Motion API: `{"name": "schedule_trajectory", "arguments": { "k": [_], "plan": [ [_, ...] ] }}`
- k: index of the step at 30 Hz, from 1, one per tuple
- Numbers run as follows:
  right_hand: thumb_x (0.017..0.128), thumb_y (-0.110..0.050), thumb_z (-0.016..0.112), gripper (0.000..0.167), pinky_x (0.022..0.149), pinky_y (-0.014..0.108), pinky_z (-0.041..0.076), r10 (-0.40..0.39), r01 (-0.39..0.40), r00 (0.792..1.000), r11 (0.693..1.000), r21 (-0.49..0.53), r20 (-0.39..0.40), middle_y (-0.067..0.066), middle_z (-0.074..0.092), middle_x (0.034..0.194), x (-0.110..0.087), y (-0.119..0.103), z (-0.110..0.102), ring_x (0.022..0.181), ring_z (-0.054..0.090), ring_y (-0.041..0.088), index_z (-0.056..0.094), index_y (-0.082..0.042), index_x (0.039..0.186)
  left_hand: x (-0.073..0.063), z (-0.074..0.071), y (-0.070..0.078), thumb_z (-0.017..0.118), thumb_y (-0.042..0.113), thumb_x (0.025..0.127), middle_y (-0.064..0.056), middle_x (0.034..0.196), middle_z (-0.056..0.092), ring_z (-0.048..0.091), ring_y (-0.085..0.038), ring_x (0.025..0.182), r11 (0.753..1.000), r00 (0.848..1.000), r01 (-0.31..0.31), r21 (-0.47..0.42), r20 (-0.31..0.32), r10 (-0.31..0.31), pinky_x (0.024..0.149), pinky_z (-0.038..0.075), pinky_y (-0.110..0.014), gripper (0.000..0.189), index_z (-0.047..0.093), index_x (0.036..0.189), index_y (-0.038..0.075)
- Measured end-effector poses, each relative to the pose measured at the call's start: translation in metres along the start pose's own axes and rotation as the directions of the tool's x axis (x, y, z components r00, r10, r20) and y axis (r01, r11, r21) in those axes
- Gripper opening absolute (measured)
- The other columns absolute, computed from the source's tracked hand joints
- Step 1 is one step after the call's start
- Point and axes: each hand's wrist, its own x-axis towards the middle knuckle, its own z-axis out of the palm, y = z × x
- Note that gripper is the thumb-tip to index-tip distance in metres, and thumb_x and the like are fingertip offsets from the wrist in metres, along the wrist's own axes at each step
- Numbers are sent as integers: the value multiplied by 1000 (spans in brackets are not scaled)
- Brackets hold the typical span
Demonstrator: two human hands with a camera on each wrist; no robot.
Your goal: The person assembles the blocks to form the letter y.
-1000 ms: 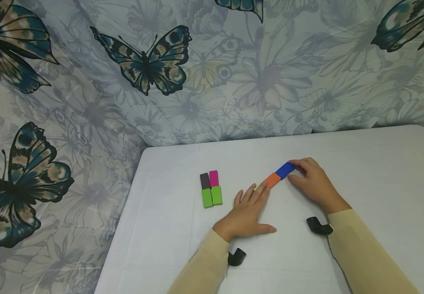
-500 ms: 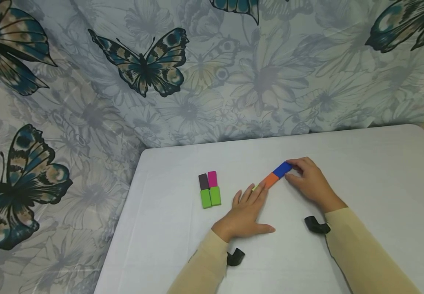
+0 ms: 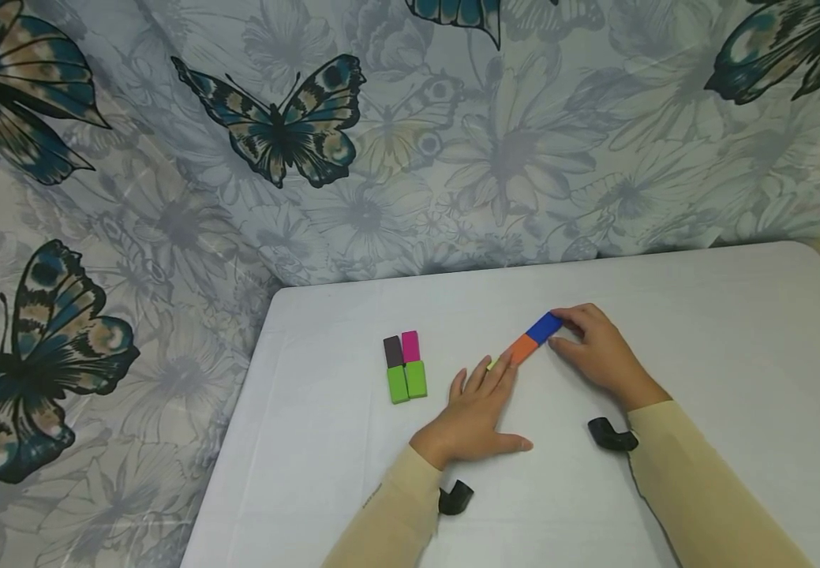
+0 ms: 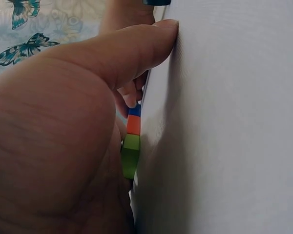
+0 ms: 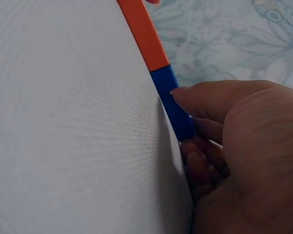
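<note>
A slanting row of blocks lies on the white table (image 3: 665,505): a green block (image 4: 130,156), an orange block (image 3: 524,348) and a blue block (image 3: 544,328), set end to end. Over the green end, my left hand (image 3: 473,418) lies with its fingers stretched out, hiding most of that block in the head view. My right hand (image 3: 608,351) pinches the far end of the blue block, thumb (image 5: 200,100) along its side and the other fingers around its end. In the right wrist view the blue and orange blocks touch.
Left of the row sits a small group of blocks: a dark grey block (image 3: 393,352), a magenta block (image 3: 410,346) and two green blocks (image 3: 406,381). Black curved pieces (image 3: 612,435) stick out at both sleeves. A butterfly-patterned cloth (image 3: 509,158) hangs behind the table.
The head view has shifted slightly. Both hands and the row of blocks stay almost still.
</note>
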Motion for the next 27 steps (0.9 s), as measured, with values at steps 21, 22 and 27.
{"name": "schedule_trajectory", "arguments": {
  "k": [21, 22, 27],
  "plan": [
    [99, -9, 79, 53, 107, 64, 45, 24, -24, 1000, 999, 23, 6, 28, 58, 132, 0, 0, -1, 120, 59, 44, 60, 11, 144, 1, 2, -1, 73, 61, 99, 7, 182, -7, 3, -21, 165, 991, 997, -6, -132, -77, -4, 127, 11, -59, 108, 10, 177, 21],
    [99, -9, 79, 54, 107, 63, 45, 28, -28, 1000, 999, 29, 6, 28, 57, 132, -1, 0, -1, 120, 59, 45, 59, 11, 145, 2, 2, -2, 74, 59, 100, 6, 182, -4, 6, -20, 164, 987, 995, -10, -161, -95, -6, 126, 12, -59, 106, 12, 177, 23],
    [101, -8, 76, 56, 108, 64, 46, 43, -44, 999, 997, 60, 8, 29, 54, 134, -3, -1, -2, 122, 57, 46, 54, 12, 148, 3, 3, -6, 77, 50, 99, 1, 182, 8, 15, -16, 162, 958, 984, -37, -286, -175, -15, 124, 17, -56, 99, 19, 176, 26]
  ]
}}
